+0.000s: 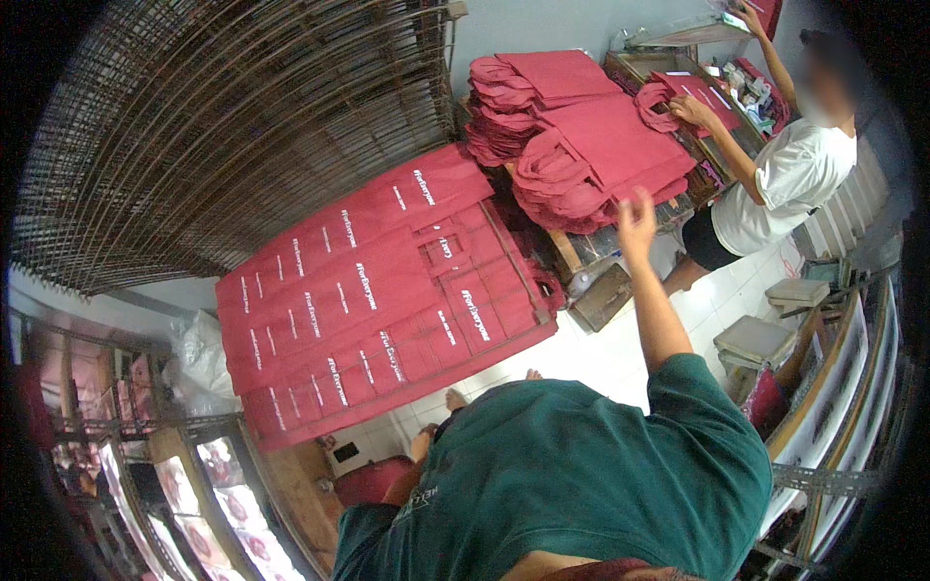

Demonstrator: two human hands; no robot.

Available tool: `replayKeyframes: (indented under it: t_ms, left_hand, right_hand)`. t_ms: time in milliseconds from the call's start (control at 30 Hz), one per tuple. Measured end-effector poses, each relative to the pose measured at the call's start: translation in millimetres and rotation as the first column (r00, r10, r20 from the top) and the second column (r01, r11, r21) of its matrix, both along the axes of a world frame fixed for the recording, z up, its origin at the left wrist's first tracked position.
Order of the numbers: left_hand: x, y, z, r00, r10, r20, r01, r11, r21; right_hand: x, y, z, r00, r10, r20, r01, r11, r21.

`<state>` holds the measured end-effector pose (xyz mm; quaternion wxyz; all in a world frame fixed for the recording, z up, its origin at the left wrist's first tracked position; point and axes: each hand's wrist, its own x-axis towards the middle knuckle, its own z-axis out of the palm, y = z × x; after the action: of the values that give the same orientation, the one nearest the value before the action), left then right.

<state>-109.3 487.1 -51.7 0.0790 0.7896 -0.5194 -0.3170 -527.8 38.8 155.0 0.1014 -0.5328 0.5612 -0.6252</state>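
Observation:
My right hand (636, 225) is raised with its fingers apart, and nothing shows in it. It is at the near edge of a stack of folded red fabric tote bags (620, 145) with looped handles; whether it touches them I cannot tell. Low beside my body is my left hand (422, 443), small in the picture, its fingers too indistinct to read. In front of me to the left, red bags with white print (320, 261) lie in overlapping rows on a wire drying rack (511, 254).
Raised wire racks (262, 116) fill the upper left. A co-worker in a white shirt (804, 179) touches a red bag at a cluttered worktable (630, 68). Framed screens (833, 407) lean at the right; a metal shelf (107, 426) and clear plastic (201, 353) are at the left.

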Motion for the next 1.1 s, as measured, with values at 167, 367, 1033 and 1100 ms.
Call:
replayKeyframes:
  t_ms: [167, 367, 1033, 1100]
  left_hand:
    - [-28, 12, -4, 0.998, -0.018, -0.056, 0.018, 1.0, -0.004]
    - [-58, 35, -2, 0.977, 0.205, -0.05, -0.207, 0.978, -0.037]
    - [-120, -132, 121, 0.77, 0.197, -0.607, -0.366, 0.915, -0.168]
    - [-145, -180, 164, 0.515, 0.229, -0.826, -0.256, 0.961, 0.107]
  right_hand:
    - [-94, -76, -12, 0.958, -0.163, 0.236, 0.11, 0.969, 0.223]
    - [-98, -101, -28, 0.865, -0.115, -0.489, 0.289, 0.91, 0.297]
    - [-60, -51, 159, 0.872, 0.031, -0.488, -0.202, 0.932, -0.302]
    - [-54, -21, 190, 0.871, 0.232, -0.433, -0.402, 0.843, -0.358]
